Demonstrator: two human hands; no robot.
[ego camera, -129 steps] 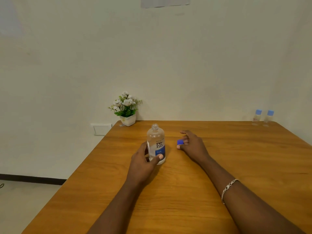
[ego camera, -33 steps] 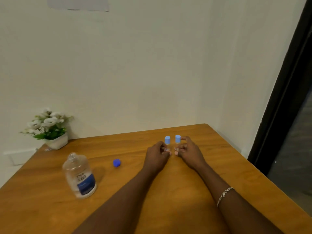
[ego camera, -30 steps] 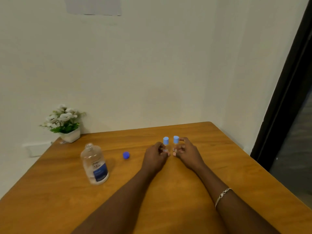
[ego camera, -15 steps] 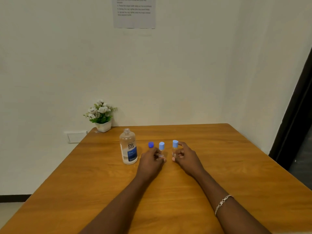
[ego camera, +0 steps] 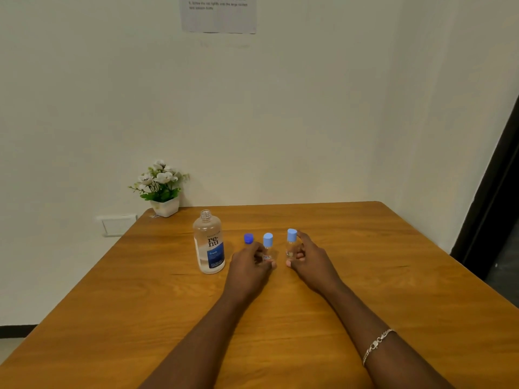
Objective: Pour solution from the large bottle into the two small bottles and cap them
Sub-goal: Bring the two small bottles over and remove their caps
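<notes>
The left hand [ego camera: 248, 265] pinches one capped small bottle [ego camera: 267, 247] and the right hand [ego camera: 310, 261] pinches the other small bottle [ego camera: 291, 245], both upright on the wooden table [ego camera: 393, 276], with the loose blue cap [ego camera: 248, 238] and uncapped large bottle [ego camera: 209, 242] just left.

A wooden table [ego camera: 365, 276] stands against cream walls [ego camera: 280, 122]. A potted white-flowered plant [ego camera: 161, 189] sits at its far left corner, a paper notice [ego camera: 219, 14] hangs above, and a dark doorframe [ego camera: 494, 197] stands right.
</notes>
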